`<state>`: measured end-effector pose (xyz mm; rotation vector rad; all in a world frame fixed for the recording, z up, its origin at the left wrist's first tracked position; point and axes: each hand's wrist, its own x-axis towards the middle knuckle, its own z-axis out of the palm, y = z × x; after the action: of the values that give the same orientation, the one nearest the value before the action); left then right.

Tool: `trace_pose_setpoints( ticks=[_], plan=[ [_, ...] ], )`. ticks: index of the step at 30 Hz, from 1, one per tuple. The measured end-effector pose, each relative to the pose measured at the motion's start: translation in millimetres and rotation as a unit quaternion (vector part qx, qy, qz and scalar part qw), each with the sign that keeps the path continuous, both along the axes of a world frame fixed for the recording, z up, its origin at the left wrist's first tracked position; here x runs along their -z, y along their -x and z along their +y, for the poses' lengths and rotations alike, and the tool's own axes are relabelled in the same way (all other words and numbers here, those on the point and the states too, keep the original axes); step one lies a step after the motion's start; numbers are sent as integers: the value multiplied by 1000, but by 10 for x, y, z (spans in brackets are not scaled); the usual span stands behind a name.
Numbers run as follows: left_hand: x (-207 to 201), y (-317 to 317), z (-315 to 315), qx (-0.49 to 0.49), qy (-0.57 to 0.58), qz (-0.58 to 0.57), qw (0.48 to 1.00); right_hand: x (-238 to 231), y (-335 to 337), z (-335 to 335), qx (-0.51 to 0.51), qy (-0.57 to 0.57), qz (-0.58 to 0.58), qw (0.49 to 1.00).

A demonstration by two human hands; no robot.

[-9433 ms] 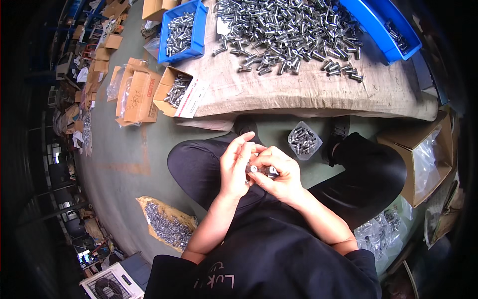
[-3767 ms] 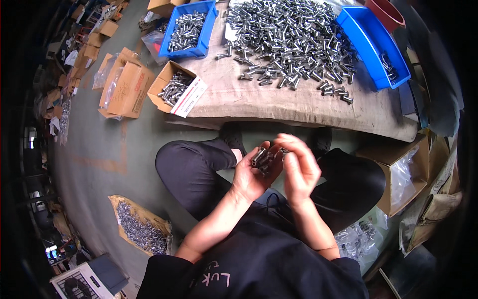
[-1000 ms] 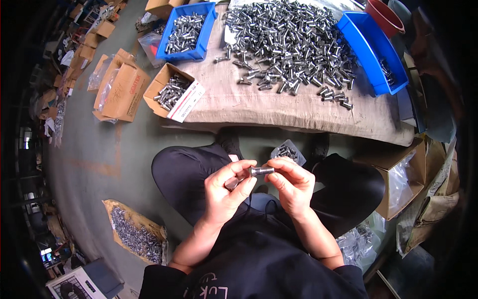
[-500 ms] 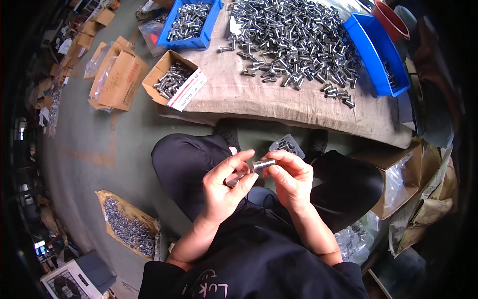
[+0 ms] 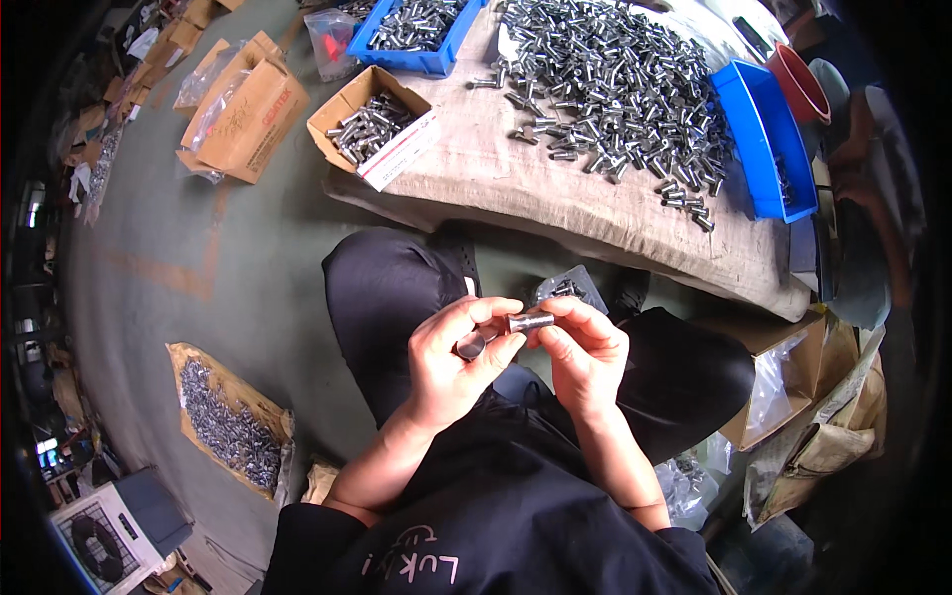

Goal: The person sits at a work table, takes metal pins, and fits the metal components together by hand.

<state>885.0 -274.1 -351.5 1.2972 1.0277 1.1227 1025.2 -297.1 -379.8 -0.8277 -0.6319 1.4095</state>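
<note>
Above my lap, both hands meet at a shiny flat-headed metal pin lying nearly level. My left hand pinches its headed end between thumb and fingertips. A second pin, its round flat head showing, is tucked in the same hand's curled fingers. The thumb and fingers of my right hand close on the first pin's other end. On the cloth-covered table lies a big heap of similar metal pins.
Blue bins and an open carton of pins stand on the table, with a red bucket at right. Below are a clear bag, a floor tray of small parts, and a box by my right knee.
The view has shifted and turned slightly. My left fingertips have closed in on the headed end of the pin, and the second pin's round head now faces up more plainly.
</note>
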Motion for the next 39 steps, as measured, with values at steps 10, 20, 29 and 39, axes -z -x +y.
trace_pose_setpoints(
  ticks=[10,20,29,39],
  plan=[
    [-104,75,49,-36,-172,153,972,-45,95,96,-11,59,85,995],
    [386,-58,-117,83,281,-151,944,233,-197,-127,22,-56,-240,969],
    [454,-266,-76,43,93,-20,994,378,-224,0,-2,10,46,999],
    [709,-307,57,-10,394,-273,877,469,-320,32,-23,139,141,980]
  ],
)
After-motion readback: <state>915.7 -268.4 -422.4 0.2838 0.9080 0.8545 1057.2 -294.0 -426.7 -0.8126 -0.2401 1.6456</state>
